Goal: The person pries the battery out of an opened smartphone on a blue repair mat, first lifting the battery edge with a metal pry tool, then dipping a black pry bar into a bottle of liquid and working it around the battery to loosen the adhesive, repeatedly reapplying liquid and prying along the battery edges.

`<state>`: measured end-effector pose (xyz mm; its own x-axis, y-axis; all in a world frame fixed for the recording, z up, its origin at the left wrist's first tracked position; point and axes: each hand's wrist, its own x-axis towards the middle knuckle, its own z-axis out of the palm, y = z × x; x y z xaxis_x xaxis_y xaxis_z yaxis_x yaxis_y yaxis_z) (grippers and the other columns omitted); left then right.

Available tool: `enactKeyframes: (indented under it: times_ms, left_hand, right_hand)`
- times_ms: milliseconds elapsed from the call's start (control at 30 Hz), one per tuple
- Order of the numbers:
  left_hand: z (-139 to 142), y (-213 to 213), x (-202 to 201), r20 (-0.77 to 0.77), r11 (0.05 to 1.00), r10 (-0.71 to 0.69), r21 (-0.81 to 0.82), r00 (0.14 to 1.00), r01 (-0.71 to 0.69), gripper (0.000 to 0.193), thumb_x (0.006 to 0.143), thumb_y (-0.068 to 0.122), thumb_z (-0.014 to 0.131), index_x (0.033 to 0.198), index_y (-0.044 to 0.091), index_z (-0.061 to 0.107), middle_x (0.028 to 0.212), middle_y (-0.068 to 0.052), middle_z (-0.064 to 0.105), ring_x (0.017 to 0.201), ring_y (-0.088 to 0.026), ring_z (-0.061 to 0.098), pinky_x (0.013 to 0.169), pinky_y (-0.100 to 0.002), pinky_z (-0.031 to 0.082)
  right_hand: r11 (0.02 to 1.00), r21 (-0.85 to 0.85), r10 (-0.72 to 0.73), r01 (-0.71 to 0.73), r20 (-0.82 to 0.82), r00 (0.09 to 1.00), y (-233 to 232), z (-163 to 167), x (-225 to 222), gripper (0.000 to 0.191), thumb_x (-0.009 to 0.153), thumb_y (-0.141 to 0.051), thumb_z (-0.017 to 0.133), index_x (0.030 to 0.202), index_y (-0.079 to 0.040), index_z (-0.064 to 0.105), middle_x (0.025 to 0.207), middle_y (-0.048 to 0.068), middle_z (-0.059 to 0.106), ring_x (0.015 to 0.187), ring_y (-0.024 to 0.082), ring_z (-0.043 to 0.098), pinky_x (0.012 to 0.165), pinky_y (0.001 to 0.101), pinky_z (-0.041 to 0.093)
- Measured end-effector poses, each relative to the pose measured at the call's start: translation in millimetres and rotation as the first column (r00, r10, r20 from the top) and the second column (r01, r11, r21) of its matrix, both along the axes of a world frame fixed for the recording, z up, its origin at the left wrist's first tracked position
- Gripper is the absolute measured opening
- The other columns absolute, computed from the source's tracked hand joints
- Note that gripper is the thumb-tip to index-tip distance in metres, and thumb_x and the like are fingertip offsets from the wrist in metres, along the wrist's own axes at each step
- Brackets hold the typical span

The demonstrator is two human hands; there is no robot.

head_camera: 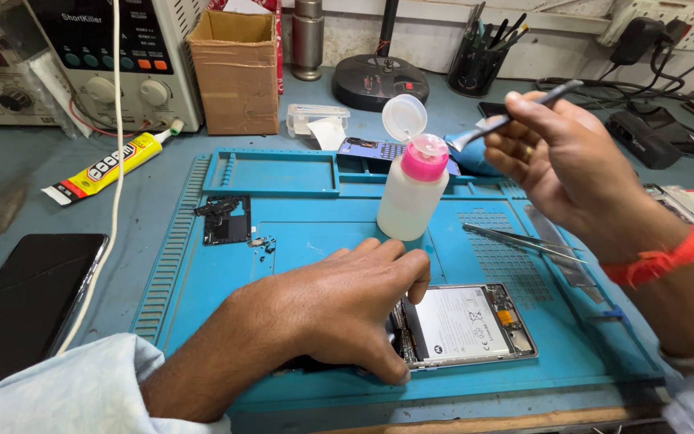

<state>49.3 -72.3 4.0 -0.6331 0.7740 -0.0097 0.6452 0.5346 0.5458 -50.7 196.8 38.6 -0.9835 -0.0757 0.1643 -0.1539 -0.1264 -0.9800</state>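
Opened phone (467,325) lain flat on blue mat (202,281), back cover off, battery exposed. Left hand (339,309) laid over phone's left part, fingers pressed down flat, nothing pinched. Thin metal tool (516,115) pinched in right hand (564,161), raised well above phone, beside pump bottle (411,189) with pink cap. Phone judged light, rigid, fragile inside; best held by frame edges, battery and boards left untouched. Tweezers (524,241) lain on mat just beyond phone. Glue tube (110,165) on counter (10,193), far left.

Opened phone held down on the blue mat

Left hand (339,309) presses the opened phone (463,325) near the table's front edge; right hand (564,165) holds a metal tool (516,115) raised beside the pink-capped bottle (413,181).
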Motion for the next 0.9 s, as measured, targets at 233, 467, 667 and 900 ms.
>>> enactKeyframes:
  times_ms: [233,467,667,900]
  left_hand:
    - [0.4,0.2,0.6,0.019,1.0,0.009,-0.005,1.0,-0.009,0.061,0.059,0.032,0.083,0.108,0.011,0.053,0.107,-0.012,0.056,0.108,-0.032,0.053,0.088,-0.043,0.047]
    - [-2.2,1.2,-0.3,0.026,1.0,0.015,-0.025,1.0,-0.014,0.062,0.059,0.032,0.083,0.108,0.011,0.053,0.106,-0.012,0.055,0.107,-0.032,0.053,0.088,-0.043,0.047]
    - [-0.4,1.5,0.7,0.054,0.999,0.027,-0.042,0.998,-0.025,0.06,0.059,0.032,0.083,0.107,0.011,0.053,0.105,-0.012,0.055,0.106,-0.03,0.052,0.087,-0.042,0.047]
    - [0.9,2.3,2.5,0.059,0.998,0.031,-0.053,0.998,-0.028,0.06,0.059,0.034,0.083,0.106,0.01,0.053,0.104,-0.011,0.055,0.105,-0.029,0.052,0.087,-0.042,0.047]
  right_hand:
    - [0.996,0.09,-0.008,0.011,-0.026,1.0,36.7,-36.3,71.0,0.016,0.108,-0.019,0.063,0.113,-0.006,0.054,0.099,0.009,0.066,0.09,0.017,0.065,0.081,0.0343,0.058]
    - [0.938,0.261,-0.233,0.23,-0.02,0.972,64.3,-79.7,122.8,0.017,0.102,-0.012,0.064,0.113,-0.004,0.054,0.097,0.019,0.072,0.087,0.028,0.074,0.077,0.0437,0.063]
    - [0.878,0.364,-0.307,0.311,-0.069,0.949,69.0,-88.8,138.0,0.017,0.101,-0.01,0.065,0.109,0.0,0.054,0.095,0.022,0.075,0.084,0.026,0.076,0.078,0.0405,0.064]
    - [0.813,0.461,-0.273,0.355,-0.237,0.932,58.7,-78.6,149.1,0.021,0.097,-0.007,0.071,0.109,0.001,0.055,0.093,0.018,0.075,0.085,0.024,0.078,0.076,0.0359,0.067]
